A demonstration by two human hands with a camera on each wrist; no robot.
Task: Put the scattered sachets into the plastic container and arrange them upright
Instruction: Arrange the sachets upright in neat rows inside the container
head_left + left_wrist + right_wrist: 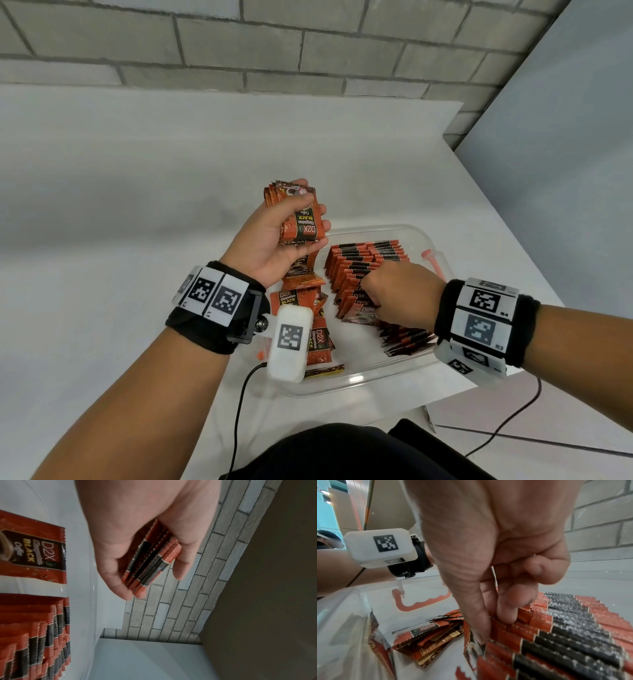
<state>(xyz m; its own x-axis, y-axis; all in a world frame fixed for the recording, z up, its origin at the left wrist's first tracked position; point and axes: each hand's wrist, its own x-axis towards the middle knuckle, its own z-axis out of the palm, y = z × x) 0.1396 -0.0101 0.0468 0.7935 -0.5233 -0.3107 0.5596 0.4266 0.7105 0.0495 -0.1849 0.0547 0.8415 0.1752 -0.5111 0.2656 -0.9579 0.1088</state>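
A: While the left hand [274, 236] hovered above the far left corner of the plastic container [424, 240], what did it hold?

B: It gripped a small stack of sachets [301, 216], thumb across the printed front and fingers curled behind (the left wrist view showed their crimped edges fanned between thumb and fingers [150, 561]). The stack was clear of the container floor.

A: And the right hand [400, 291]?

B: It was down inside the container, at the near end of a long row of upright sachets [363, 263]. In the right wrist view the thumb [477, 622] and a fingertip [510, 609] pressed into the top edges of that row [565, 628], pinching a sachet or two between them; the other fingers were curled back. Which sachet exactly they held, I could not tell.

A: Where were the rest?

B: The upright row ran along the right half of the container, leaning slightly. A second bundle of upright sachets [407, 337] sat nearer, partly under the right wrist. On the left half, loose sachets [301, 301] lay flat and overlapping, faces up, below the left wrist.

A: Anything else?

B: The container stood on a white table [137, 205] beside a grey brick wall [274, 44]. An orange latch handle [433, 262] hung at its far end, another [419, 601] on the left side.
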